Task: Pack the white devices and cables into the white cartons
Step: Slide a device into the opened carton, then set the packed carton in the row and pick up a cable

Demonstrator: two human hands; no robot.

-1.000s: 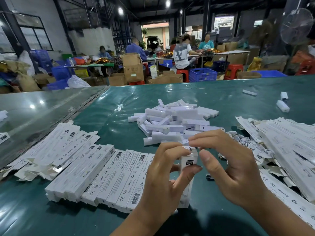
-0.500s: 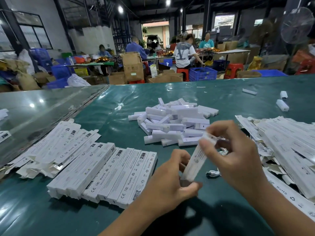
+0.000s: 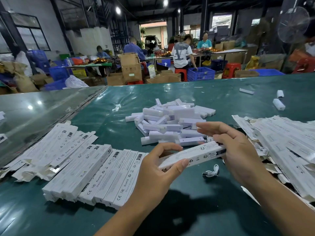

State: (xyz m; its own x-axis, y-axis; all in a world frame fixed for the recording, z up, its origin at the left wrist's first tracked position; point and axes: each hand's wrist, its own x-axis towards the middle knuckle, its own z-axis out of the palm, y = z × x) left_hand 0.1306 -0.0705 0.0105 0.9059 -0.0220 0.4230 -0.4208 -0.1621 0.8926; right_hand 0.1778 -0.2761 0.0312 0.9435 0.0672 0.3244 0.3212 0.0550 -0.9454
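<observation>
Both hands hold one long white carton (image 3: 196, 155) nearly level above the green table. My left hand (image 3: 158, 169) grips its near end between thumb and fingers. My right hand (image 3: 237, 150) holds the far end, its fingers loosely extended over it. Behind the carton lies a pile of white devices (image 3: 168, 121). A coiled white cable (image 3: 211, 172) rests on the table just below my right hand. A row of closed cartons (image 3: 95, 172) lies side by side at my left.
Flat unfolded cartons are heaped at the right (image 3: 283, 145) and at the far left (image 3: 51, 147). A few stray white devices (image 3: 278, 104) lie at the back right. Beyond the green table (image 3: 204, 210) people sit working among cardboard boxes and blue crates.
The carton went from upright, with both hands at its top end, to tilted, then nearly level. My right hand now holds its far end and my left its near end.
</observation>
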